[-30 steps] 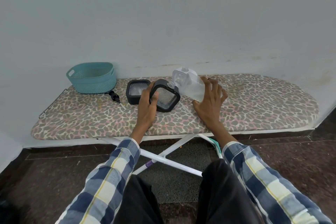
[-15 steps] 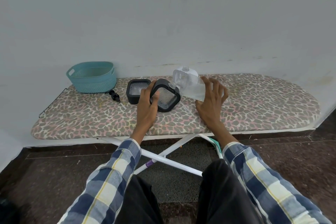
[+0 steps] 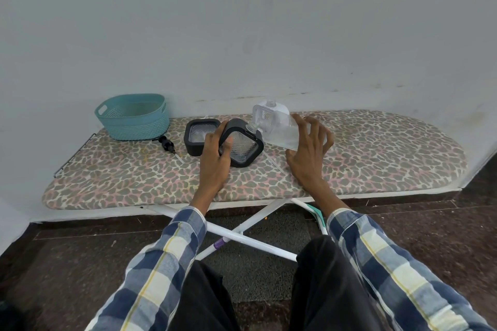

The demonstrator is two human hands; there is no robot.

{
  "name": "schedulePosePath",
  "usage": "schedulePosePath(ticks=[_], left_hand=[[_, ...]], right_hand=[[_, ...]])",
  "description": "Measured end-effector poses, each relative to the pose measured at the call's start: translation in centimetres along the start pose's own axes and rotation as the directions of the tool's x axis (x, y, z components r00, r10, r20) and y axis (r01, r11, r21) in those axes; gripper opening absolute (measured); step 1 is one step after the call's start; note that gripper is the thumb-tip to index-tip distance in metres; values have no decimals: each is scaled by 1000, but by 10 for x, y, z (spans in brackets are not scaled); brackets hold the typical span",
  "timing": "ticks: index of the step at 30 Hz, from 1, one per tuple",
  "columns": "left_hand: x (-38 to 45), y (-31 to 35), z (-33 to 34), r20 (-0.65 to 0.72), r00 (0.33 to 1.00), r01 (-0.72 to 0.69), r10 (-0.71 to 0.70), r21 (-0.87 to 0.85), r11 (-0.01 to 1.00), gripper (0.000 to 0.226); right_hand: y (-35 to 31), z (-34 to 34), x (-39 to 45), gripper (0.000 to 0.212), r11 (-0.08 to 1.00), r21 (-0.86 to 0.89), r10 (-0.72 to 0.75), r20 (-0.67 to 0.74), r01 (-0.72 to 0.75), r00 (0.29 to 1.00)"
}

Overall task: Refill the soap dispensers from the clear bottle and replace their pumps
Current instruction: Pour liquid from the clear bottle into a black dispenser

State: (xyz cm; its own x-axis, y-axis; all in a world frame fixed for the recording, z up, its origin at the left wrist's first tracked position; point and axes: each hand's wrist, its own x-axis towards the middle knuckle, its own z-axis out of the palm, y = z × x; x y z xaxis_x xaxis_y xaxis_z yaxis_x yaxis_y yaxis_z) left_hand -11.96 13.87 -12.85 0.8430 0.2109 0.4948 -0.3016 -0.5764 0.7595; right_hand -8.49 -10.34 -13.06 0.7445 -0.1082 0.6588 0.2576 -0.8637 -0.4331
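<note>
While the left hand (image 3: pixel 215 158) gripped a black-framed soap dispenser (image 3: pixel 240 144) and tipped it toward the right, the right hand (image 3: pixel 309 150) grasped a clear bottle (image 3: pixel 279 130) from above, fingers spread over its body. The bottle lay tilted with its neck pointing left and down, its mouth meeting the upper corner of the tilted dispenser. Clear liquid showed in the bottle's lower part. A second black-framed dispenser (image 3: pixel 200 136) stood just behind and to the left of the held one, partly hidden by the left hand. Behind the bottle stood a clear container (image 3: pixel 269 113) with a small neck on top. A black pump (image 3: pixel 168 144) lay on its side on the leopard-print ironing board (image 3: pixel 376 153), between the second dispenser and a teal basket (image 3: pixel 134 117) that sat at the board's far left end. A thin clear tube (image 3: pixel 273 161) lay on the board between the two hands. Both forearms wore plaid sleeves (image 3: pixel 166 258).
</note>
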Motion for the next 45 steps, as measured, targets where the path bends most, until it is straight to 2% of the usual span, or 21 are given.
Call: schedulePosePath(ticks=[29,37,45], left_hand=[[2,-1,2,13,1000,-29,29,46,999,51],[1,-3,3,10,999,-41,41,41,998,51],[3,-6,3,19,998,-58,57,48,997,55]], right_hand=[[-3,-1,1,100,1000,-10,-1,-60,1,998],[-6,-7,1,98,999,-36,18,15,-18,1000],[2,-18,9,103,992,-105,-64,44,68,997]])
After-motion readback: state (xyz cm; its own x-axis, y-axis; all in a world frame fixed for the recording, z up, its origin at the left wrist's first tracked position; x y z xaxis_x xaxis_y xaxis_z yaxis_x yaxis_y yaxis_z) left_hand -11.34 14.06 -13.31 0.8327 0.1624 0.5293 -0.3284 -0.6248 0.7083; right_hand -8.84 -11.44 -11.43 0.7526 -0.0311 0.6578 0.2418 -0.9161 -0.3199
